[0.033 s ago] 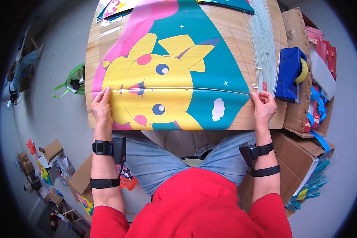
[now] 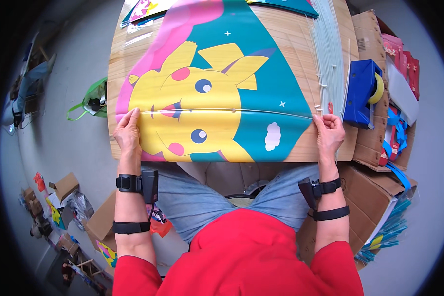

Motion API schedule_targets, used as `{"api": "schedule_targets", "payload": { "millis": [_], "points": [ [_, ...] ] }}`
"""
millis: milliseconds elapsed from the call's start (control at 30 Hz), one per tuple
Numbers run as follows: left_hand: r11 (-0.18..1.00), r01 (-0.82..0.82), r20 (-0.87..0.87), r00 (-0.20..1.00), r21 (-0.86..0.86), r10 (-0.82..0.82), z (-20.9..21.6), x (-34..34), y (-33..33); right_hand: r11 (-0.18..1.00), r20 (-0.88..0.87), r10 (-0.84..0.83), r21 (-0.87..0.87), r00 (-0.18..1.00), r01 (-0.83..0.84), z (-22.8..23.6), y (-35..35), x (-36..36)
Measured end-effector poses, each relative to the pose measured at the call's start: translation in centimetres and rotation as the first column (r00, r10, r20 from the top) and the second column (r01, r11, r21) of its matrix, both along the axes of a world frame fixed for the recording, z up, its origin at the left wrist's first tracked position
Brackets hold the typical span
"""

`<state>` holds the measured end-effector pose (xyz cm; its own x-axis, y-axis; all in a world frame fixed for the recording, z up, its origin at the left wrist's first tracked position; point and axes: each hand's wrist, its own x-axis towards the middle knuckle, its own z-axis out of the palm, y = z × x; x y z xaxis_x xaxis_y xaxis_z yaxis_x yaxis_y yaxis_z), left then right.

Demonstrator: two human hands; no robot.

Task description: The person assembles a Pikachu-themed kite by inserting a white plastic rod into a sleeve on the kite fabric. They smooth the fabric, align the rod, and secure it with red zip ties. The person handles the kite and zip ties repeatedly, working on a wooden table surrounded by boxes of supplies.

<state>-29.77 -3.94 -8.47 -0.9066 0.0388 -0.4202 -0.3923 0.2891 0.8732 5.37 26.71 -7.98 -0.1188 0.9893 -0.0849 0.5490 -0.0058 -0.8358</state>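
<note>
— Where the left hand [image 2: 127, 134] lies, what is under it?

— It lies flat, fingers stretched and together, pressing the left edge of a colourful printed sheet [image 2: 217, 93], teal and pink with a big yellow cartoon creature on it. The fingertips sit right at the end of a thin pale rod [image 2: 222, 111] that runs straight across the sheet from side to side.

— And the right hand [image 2: 329, 134]?

— It is at the other end of that rod, at the sheet's right edge. The fingers are curled and pinched together on the rod's end, with the thumb tucked beneath. Both wrists wear black straps with a small black device.

— Where does the sheet itself lie?

— Spread flat on a wooden counter [image 2: 301, 59], its near edge close to the counter's near edge, just in front of the person's lap. The pointed top of the sheet reaches toward the far edge.

— What lies around it?

— Just right of the right hand, a bundle of thin pale rods [image 2: 328, 54] lies along the counter. Beside that stands a blue tape dispenser [image 2: 361, 93] on a cardboard box [image 2: 367, 143]. Left of the counter, on the grey floor, is a green bag [image 2: 91, 101].
</note>
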Motion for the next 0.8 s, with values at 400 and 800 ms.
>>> {"api": "schedule_targets", "payload": {
  "millis": [400,800],
  "points": [
    [0.998,-0.052,-0.012,0.999,-0.02,0.051,0.3,0.4,0.5,0.999,0.019,0.038,0.002,0.999,-0.038,-0.8,0.2,0.7],
    [1.0,-0.023,-0.037,0.999,-0.01,0.023,-0.1,0.5,0.4,0.999,0.039,0.044,0.008,0.998,-0.044,-0.9,0.4,0.9]
  ]
}}
